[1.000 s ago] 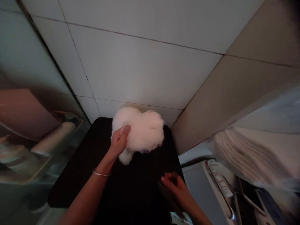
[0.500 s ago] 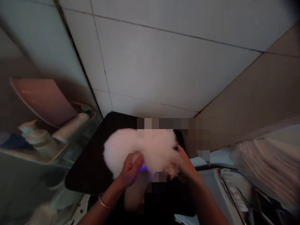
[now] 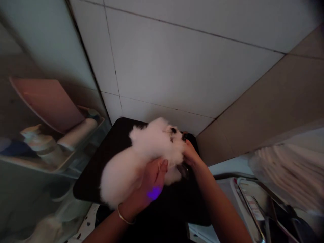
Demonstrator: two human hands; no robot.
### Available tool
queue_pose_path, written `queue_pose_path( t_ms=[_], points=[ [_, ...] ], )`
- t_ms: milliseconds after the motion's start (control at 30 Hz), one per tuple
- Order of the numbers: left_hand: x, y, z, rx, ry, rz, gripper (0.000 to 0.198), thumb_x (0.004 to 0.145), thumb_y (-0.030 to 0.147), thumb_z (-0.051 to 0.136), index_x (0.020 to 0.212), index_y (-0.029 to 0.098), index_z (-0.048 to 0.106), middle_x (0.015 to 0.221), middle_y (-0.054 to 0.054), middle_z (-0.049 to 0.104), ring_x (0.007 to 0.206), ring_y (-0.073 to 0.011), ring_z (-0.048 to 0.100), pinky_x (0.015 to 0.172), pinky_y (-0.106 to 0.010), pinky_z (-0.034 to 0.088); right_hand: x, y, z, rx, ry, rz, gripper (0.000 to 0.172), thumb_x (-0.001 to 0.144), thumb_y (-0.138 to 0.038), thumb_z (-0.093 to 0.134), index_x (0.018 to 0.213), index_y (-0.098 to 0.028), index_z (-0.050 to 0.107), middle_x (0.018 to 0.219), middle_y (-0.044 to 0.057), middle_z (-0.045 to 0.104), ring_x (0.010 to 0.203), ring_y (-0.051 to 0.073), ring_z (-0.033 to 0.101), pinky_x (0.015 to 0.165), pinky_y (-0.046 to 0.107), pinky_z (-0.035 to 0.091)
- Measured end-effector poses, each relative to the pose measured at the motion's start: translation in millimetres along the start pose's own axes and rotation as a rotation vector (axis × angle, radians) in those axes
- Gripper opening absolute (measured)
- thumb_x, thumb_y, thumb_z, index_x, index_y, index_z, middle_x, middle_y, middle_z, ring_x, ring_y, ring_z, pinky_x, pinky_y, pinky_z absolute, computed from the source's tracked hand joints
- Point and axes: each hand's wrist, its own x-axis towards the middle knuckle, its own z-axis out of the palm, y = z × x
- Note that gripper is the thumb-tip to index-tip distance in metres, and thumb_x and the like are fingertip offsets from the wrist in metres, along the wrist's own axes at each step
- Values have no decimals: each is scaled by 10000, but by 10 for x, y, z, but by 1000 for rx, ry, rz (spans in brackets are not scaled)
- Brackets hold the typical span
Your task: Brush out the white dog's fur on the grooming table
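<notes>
A small white fluffy dog (image 3: 143, 158) stands or lies on a black grooming table (image 3: 101, 175), its body stretching toward the lower left. Its dark eye and nose area (image 3: 174, 133) shows at the upper right. My left hand (image 3: 152, 179) presses against the dog's side and near flank, with a small purple glow on its back. My right hand (image 3: 190, 154) holds the dog at the head. A dark metal tool (image 3: 183, 171), possibly a comb or scissors, shows just below those fingers. A thin bangle (image 3: 124, 216) circles my left wrist.
White tiled walls (image 3: 164, 60) rise behind the table. A glass panel (image 3: 43, 44) at left reflects a pink basin and pump bottles. At lower right sit a metal-edged grey tray (image 3: 253, 199) and a hanging white cloth (image 3: 286, 172).
My right hand has risen from the table's near edge to the dog's head. The dog has turned, now showing its face at the upper right. My left hand has moved down along its flank.
</notes>
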Motion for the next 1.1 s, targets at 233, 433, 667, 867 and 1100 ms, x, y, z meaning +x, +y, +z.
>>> queue_pose_path(
  t_ms=[233,433,667,867,1100],
  points=[
    [51,-100,165,290,106,51,358,943,268,254,941,168,598,964,-132,627,951,-263,587,866,-469,455,-71,57,179,-10,-160,10,395,698,-544,625,804,-167,565,547,-49,482,478,78,383,482,211,323],
    [55,-263,334,581,-144,-29,501,880,284,471,1314,34,466,1161,-217,571,1094,-334,530,974,-518,407,231,196,343,-80,-209,-2,360,741,-471,674,842,-135,596,711,-16,585,639,104,515,598,227,418],
    [-288,-372,125,776,-131,30,414,895,269,471,1278,116,503,1237,-150,549,1133,-271,514,966,-413,448,698,342,377,-193,-291,62,304,868,-400,578,743,-128,525,580,-61,467,435,36,361,415,171,308],
    [-307,-879,-280,898,-258,-41,401,861,44,366,1192,105,584,1236,-177,582,1182,-274,527,1000,-392,399,702,294,116,-187,-229,46,440,597,-529,717,630,-184,446,422,-75,389,398,55,281,412,226,182],
    [149,-853,-651,711,20,-162,276,851,231,477,1019,128,671,1056,-170,648,1073,-338,534,977,-504,331,15,448,-60,-113,-205,115,390,602,-494,715,617,-164,507,446,-51,425,437,71,326,451,230,228]
  ],
)
